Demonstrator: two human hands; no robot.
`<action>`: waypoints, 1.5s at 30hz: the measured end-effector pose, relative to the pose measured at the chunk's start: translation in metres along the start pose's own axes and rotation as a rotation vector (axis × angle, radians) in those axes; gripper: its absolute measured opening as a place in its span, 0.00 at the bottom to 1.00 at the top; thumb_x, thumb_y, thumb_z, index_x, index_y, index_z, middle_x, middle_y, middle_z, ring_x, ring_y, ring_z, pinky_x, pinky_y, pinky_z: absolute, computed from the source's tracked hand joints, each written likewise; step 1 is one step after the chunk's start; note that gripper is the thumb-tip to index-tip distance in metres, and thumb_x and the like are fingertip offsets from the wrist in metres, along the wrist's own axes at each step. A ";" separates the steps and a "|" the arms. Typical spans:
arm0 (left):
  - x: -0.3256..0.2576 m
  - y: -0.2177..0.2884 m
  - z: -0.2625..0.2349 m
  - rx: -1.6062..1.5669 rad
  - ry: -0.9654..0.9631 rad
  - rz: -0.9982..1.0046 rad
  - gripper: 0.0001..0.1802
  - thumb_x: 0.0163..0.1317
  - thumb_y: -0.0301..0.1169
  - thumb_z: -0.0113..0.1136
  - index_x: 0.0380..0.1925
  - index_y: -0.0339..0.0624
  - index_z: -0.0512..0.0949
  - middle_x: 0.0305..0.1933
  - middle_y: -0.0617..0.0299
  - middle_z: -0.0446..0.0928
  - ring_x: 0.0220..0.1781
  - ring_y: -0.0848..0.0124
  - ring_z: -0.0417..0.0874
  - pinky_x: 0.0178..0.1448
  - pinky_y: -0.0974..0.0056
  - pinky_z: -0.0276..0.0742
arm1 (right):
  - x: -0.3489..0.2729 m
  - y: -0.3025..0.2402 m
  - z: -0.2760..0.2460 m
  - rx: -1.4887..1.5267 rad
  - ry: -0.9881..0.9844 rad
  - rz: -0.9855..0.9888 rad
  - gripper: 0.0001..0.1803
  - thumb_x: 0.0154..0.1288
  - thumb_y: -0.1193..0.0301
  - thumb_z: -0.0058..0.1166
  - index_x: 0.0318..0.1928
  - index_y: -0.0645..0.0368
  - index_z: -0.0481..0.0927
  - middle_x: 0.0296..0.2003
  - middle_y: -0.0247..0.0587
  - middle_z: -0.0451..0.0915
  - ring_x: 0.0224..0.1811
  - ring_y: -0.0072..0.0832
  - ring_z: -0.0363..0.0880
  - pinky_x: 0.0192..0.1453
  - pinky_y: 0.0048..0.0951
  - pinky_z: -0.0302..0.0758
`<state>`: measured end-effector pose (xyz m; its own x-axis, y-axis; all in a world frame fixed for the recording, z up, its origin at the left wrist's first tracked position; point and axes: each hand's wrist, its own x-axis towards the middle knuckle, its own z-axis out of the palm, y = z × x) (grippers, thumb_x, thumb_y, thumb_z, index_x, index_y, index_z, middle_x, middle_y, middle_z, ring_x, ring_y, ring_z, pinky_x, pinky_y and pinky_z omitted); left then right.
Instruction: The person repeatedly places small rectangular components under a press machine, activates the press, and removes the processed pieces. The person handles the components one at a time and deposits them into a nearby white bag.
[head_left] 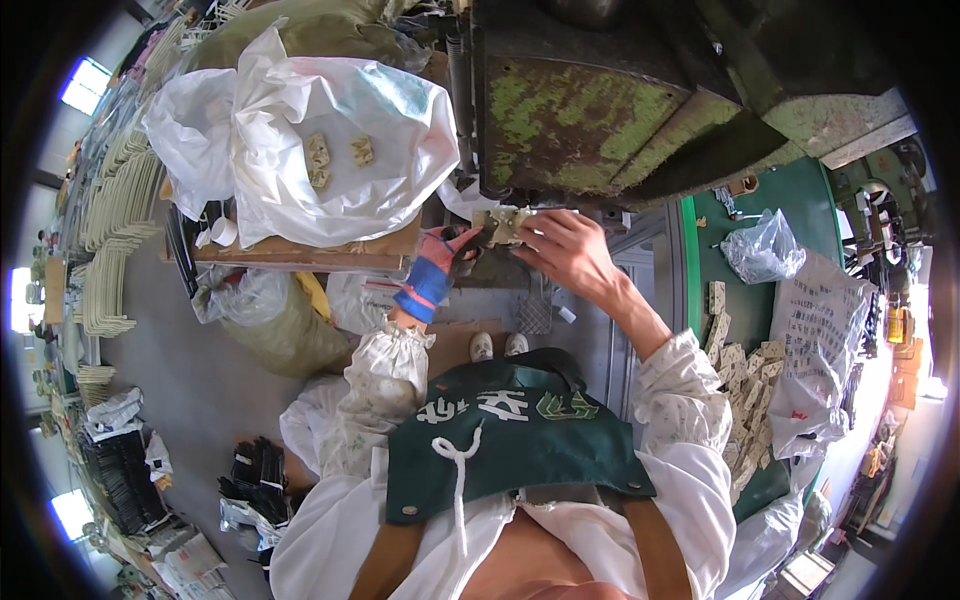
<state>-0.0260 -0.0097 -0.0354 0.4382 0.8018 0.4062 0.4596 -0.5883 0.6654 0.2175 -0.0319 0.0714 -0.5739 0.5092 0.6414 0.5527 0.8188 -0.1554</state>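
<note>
Up at the foot of the big green machine, both hands meet on one small pale flat piece. The left hand, in a red and blue work glove, has its dark fingertips closed against the piece's left end. The right hand, bare, curls its fingers over the piece's right end from above, thumb side toward the machine. The piece sits right at the machine's lower edge, between the two hands; whether it rests on the machine's bed or is carried wholly by the fingers is hard to tell, since the fingers cover much of it.

To the left, a white plastic bag lies open on a wooden board, with a few similar pale pieces inside it. To the right, on a green table, more of the same flat pieces are heaped along the near edge, beside a printed white sack and a small clear crumpled bag. The person wears white sleeves and a dark green apron. Below the hands, two white shoes show on the grey floor.
</note>
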 end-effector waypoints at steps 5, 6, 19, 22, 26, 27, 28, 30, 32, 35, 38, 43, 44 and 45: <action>0.001 0.011 -0.007 -0.463 -0.057 -0.236 0.14 0.61 0.31 0.55 0.47 0.43 0.78 0.25 0.64 0.74 0.28 0.75 0.76 0.27 0.72 0.68 | -0.013 -0.007 0.011 0.775 0.164 1.139 0.14 0.59 0.71 0.61 0.41 0.68 0.76 0.35 0.46 0.82 0.34 0.26 0.82 0.40 0.26 0.80; 0.002 0.011 -0.010 -0.566 -0.118 -0.319 0.13 0.61 0.32 0.55 0.45 0.42 0.78 0.24 0.66 0.73 0.26 0.78 0.74 0.25 0.73 0.65 | -0.015 -0.006 0.019 0.960 0.193 1.235 0.16 0.59 0.71 0.60 0.43 0.69 0.74 0.35 0.46 0.82 0.35 0.27 0.82 0.41 0.27 0.80; 0.010 0.044 -0.010 -0.634 0.073 -0.507 0.12 0.62 0.27 0.53 0.44 0.37 0.79 0.37 0.60 0.78 0.32 0.73 0.80 0.37 0.71 0.77 | -0.005 -0.010 0.023 1.154 0.140 1.354 0.16 0.57 0.73 0.62 0.42 0.67 0.71 0.33 0.42 0.80 0.33 0.26 0.81 0.37 0.26 0.80; -0.007 -0.008 0.019 -0.887 0.022 -0.655 0.16 0.60 0.23 0.50 0.48 0.40 0.78 0.41 0.61 0.77 0.35 0.73 0.80 0.36 0.71 0.77 | -0.001 -0.010 0.024 1.179 0.143 1.369 0.16 0.57 0.73 0.62 0.41 0.66 0.71 0.34 0.42 0.80 0.33 0.26 0.82 0.37 0.26 0.81; -0.005 0.016 0.008 -0.658 0.011 -0.492 0.17 0.61 0.26 0.50 0.50 0.43 0.77 0.38 0.63 0.78 0.35 0.75 0.80 0.33 0.72 0.76 | -0.004 -0.011 0.034 1.258 0.234 1.394 0.20 0.52 0.76 0.66 0.39 0.72 0.69 0.33 0.47 0.79 0.30 0.29 0.83 0.31 0.23 0.82; 0.004 0.030 0.001 -0.734 0.030 -0.634 0.18 0.60 0.25 0.51 0.51 0.46 0.77 0.37 0.62 0.78 0.34 0.74 0.80 0.33 0.71 0.76 | -0.005 -0.013 0.036 1.259 0.243 1.397 0.20 0.52 0.76 0.66 0.39 0.72 0.69 0.33 0.47 0.79 0.30 0.29 0.83 0.31 0.23 0.82; 0.013 0.045 -0.005 -0.812 0.062 -0.773 0.19 0.59 0.23 0.52 0.51 0.48 0.76 0.35 0.62 0.78 0.33 0.74 0.80 0.33 0.71 0.76 | -0.007 -0.014 0.038 1.267 0.256 1.399 0.19 0.53 0.75 0.65 0.38 0.71 0.68 0.32 0.48 0.79 0.30 0.30 0.83 0.31 0.23 0.82; 0.004 0.027 0.004 -0.543 0.098 -0.384 0.21 0.56 0.22 0.53 0.51 0.50 0.77 0.33 0.61 0.77 0.31 0.72 0.79 0.34 0.70 0.75 | -0.004 -0.021 0.038 1.258 0.325 1.408 0.19 0.53 0.75 0.65 0.38 0.70 0.67 0.31 0.48 0.79 0.30 0.30 0.83 0.30 0.23 0.82; 0.002 0.021 0.008 -0.518 0.146 -0.286 0.14 0.55 0.25 0.57 0.43 0.46 0.78 0.29 0.62 0.77 0.29 0.74 0.78 0.33 0.70 0.74 | -0.005 -0.030 0.039 1.273 0.400 1.412 0.19 0.53 0.76 0.65 0.35 0.65 0.64 0.29 0.46 0.80 0.29 0.29 0.83 0.30 0.24 0.82; 0.010 0.028 0.007 -0.669 0.191 -0.443 0.10 0.54 0.33 0.66 0.28 0.35 0.80 0.25 0.65 0.77 0.25 0.78 0.75 0.33 0.71 0.71 | -0.008 -0.034 0.047 1.287 0.548 1.356 0.20 0.53 0.77 0.66 0.32 0.61 0.63 0.27 0.45 0.80 0.27 0.29 0.83 0.30 0.24 0.82; 0.010 0.017 0.006 -0.391 0.143 -0.284 0.09 0.54 0.32 0.66 0.26 0.37 0.80 0.24 0.66 0.77 0.24 0.78 0.74 0.32 0.72 0.71 | -0.009 -0.037 0.054 1.242 0.592 1.339 0.20 0.53 0.78 0.65 0.30 0.59 0.61 0.26 0.45 0.80 0.26 0.28 0.83 0.29 0.24 0.82; 0.025 0.043 -0.007 -0.910 0.192 -0.625 0.07 0.56 0.30 0.64 0.26 0.36 0.81 0.24 0.68 0.76 0.24 0.80 0.72 0.31 0.71 0.71 | 0.002 -0.040 0.043 1.285 0.694 1.273 0.19 0.54 0.78 0.64 0.26 0.57 0.62 0.24 0.42 0.79 0.26 0.28 0.83 0.27 0.24 0.82; 0.028 0.042 -0.010 -0.815 0.162 -0.667 0.07 0.56 0.29 0.63 0.28 0.34 0.81 0.23 0.68 0.76 0.24 0.81 0.72 0.32 0.71 0.71 | 0.004 -0.043 0.038 1.296 0.700 1.254 0.18 0.54 0.78 0.64 0.25 0.56 0.62 0.24 0.41 0.79 0.26 0.27 0.83 0.27 0.24 0.81; 0.029 0.045 -0.012 -0.804 0.160 -0.580 0.07 0.57 0.29 0.62 0.29 0.34 0.81 0.24 0.68 0.76 0.24 0.81 0.72 0.32 0.71 0.71 | 0.004 -0.046 0.036 1.308 0.706 1.235 0.18 0.54 0.79 0.64 0.25 0.56 0.62 0.24 0.41 0.79 0.26 0.27 0.83 0.26 0.24 0.81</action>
<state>-0.0018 -0.0116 0.0135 0.1757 0.9816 -0.0751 -0.1151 0.0963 0.9887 0.1683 -0.0577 0.0541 0.2150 0.9638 -0.1576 -0.5182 -0.0242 -0.8549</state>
